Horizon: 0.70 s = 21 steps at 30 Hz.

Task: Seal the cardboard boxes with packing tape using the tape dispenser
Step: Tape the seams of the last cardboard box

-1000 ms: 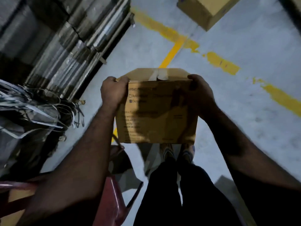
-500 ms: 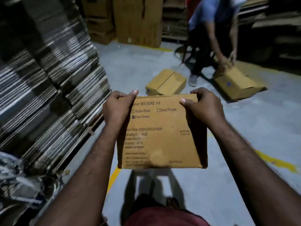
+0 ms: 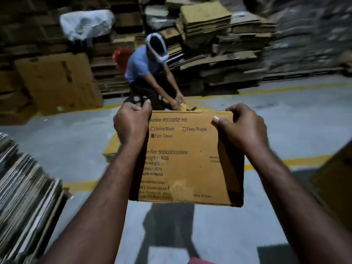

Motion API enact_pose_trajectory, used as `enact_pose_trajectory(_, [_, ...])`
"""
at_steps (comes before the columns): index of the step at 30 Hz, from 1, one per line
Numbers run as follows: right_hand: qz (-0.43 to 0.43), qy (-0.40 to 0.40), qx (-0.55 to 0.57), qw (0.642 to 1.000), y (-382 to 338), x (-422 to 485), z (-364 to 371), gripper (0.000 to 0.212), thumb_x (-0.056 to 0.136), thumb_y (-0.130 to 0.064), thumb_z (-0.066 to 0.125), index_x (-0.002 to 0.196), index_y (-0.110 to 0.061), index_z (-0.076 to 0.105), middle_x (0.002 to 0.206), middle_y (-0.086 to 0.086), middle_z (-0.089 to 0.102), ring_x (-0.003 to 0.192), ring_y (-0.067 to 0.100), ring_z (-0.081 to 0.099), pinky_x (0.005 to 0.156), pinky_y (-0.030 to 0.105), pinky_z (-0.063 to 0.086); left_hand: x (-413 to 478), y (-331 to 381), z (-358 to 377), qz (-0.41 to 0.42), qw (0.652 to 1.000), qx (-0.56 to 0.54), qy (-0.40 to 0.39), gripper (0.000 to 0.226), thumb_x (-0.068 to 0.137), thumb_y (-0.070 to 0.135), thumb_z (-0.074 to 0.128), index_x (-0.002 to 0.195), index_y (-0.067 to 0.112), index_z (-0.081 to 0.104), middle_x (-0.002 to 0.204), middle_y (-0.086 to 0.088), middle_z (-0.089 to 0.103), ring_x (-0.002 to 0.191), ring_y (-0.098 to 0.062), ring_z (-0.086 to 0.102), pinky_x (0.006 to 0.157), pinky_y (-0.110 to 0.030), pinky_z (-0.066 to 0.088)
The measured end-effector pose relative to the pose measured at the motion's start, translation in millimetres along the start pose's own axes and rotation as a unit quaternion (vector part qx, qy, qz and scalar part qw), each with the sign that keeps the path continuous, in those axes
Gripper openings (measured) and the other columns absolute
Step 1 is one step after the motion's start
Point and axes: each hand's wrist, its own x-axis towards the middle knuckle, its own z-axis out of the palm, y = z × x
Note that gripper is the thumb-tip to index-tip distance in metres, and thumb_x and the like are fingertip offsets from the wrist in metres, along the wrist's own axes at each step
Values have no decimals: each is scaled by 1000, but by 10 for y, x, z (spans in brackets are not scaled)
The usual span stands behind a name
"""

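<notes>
I hold a brown cardboard box (image 3: 188, 159) in the air in front of me, its printed side facing me. My left hand (image 3: 131, 124) grips its upper left corner, thumb over the top edge. My right hand (image 3: 242, 128) grips the upper right corner, thumb pressed on the printed face. No tape dispenser is in view.
A person (image 3: 144, 73) in a blue shirt bends over another box (image 3: 182, 106) on the floor ahead. Flattened cardboard stacks (image 3: 219, 35) line the back wall. A pile of flat sheets (image 3: 22, 191) stands at my left, a box (image 3: 335, 183) at right. Yellow lines (image 3: 297, 161) cross the grey floor.
My view has swung up from the floor toward the back of the room. The box has risen with both hands, its printed side now facing me squarely.
</notes>
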Motion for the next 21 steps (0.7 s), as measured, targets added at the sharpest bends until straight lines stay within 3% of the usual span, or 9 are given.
enact_pose_trajectory(7, [68, 156, -28, 985, -1, -340, -835, 50, 80, -56, 70, 121, -29, 62, 114, -2, 67, 107, 20, 61, 79, 29, 44, -145, 873, 221, 125, 983, -113, -74, 23, 90, 41, 62, 82, 20, 66, 75, 6, 65, 68, -10, 59, 56, -22, 36])
enact_pose_trajectory(11, [86, 257, -44, 962, -75, -693, -1253, 50, 80, -55, 71, 122, -29, 61, 115, -6, 67, 104, 14, 62, 86, 36, 54, -356, 1276, 243, 203, 956, -192, -93, 23, 92, 38, 61, 86, 17, 67, 76, 3, 66, 68, -10, 61, 61, -22, 46])
enact_pose_trajectory(15, [103, 332, -50, 936, -190, -1062, -1609, 48, 81, -52, 73, 122, -30, 61, 117, -6, 66, 106, 12, 61, 83, 32, 54, -590, 1649, 166, 257, 931, -240, -100, 19, 94, 40, 60, 87, 23, 63, 78, 8, 61, 66, -2, 53, 57, -6, 32])
enact_pose_trajectory(21, [94, 440, -72, 890, -275, -1528, -2065, 49, 79, -54, 74, 120, -29, 62, 114, -4, 68, 102, 12, 62, 77, 30, 55, -926, 2240, 43, 307, 881, -345, -106, 30, 92, 39, 59, 90, 11, 70, 80, 4, 60, 73, -13, 58, 64, -11, 36])
